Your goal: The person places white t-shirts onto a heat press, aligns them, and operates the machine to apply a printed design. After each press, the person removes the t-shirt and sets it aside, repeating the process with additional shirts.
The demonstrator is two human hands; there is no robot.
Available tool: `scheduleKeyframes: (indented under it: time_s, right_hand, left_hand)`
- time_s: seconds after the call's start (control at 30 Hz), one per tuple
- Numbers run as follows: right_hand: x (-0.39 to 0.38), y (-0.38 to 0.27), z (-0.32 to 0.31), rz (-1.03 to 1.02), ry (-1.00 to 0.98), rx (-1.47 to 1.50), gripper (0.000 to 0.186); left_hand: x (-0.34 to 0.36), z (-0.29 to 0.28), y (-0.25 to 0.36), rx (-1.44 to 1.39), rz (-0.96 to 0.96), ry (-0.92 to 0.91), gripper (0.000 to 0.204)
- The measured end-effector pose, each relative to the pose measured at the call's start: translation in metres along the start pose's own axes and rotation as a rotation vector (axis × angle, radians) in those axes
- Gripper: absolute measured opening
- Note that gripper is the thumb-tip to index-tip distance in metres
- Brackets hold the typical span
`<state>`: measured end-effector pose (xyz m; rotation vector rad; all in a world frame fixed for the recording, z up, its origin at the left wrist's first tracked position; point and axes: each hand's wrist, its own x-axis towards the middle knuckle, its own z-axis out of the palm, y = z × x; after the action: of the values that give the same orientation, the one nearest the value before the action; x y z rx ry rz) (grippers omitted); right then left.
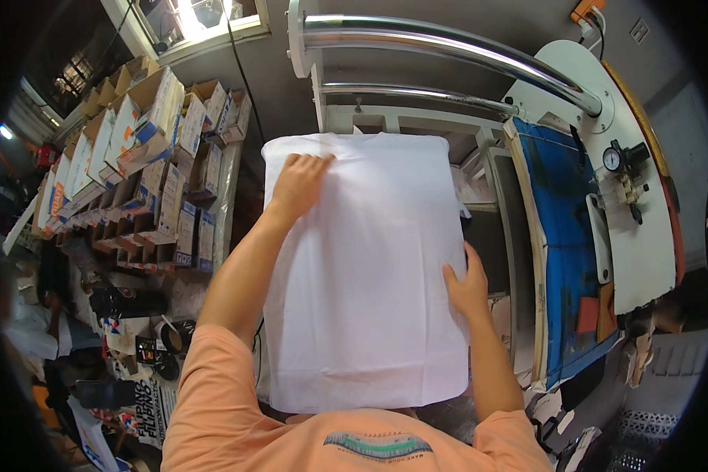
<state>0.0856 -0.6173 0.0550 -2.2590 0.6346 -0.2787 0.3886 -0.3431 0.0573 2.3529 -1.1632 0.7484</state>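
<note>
A white fabric piece (366, 307), lightly creased, lies spread over a flat rectangular platen in front of me. My left hand (299, 185) is at its upper left, fingers curled onto the cloth where a fold runs, apparently gripping it. My right hand (464, 283) rests at the cloth's right edge, thumb apart from the forefinger; the other fingers are partly hidden.
Stacked cardboard boxes (145, 141) crowd the left, above assorted clutter. Chrome bars (448, 43) span behind the platen. At right are a blue-meshed screen frame (566, 259) and a white machine plate (641, 267) with a gauge (613, 160). A plastic crate (661, 425) sits lower right.
</note>
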Motion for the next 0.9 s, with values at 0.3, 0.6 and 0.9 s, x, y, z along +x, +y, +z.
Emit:
scheduleKeyframes:
  time_s: [0.3, 0.6, 0.9]
  right_hand:
    - [-0.114, 0.123, -0.025, 0.568, -0.221, 0.535, 0.036]
    - [-0.150, 0.101, -0.070, 0.651, -0.164, 0.939, 0.020]
    - [-0.157, 0.103, -0.070, 0.715, -0.146, 0.903, 0.013]
  left_hand:
    - [-0.241, -0.089, 0.029, -0.892, -1.423, -0.202, 0.050]
    - [-0.340, -0.190, 0.119, -1.505, -1.550, -0.103, 0.018]
    - [-0.361, -0.199, 0.127, -1.497, -1.549, -0.208, 0.022]
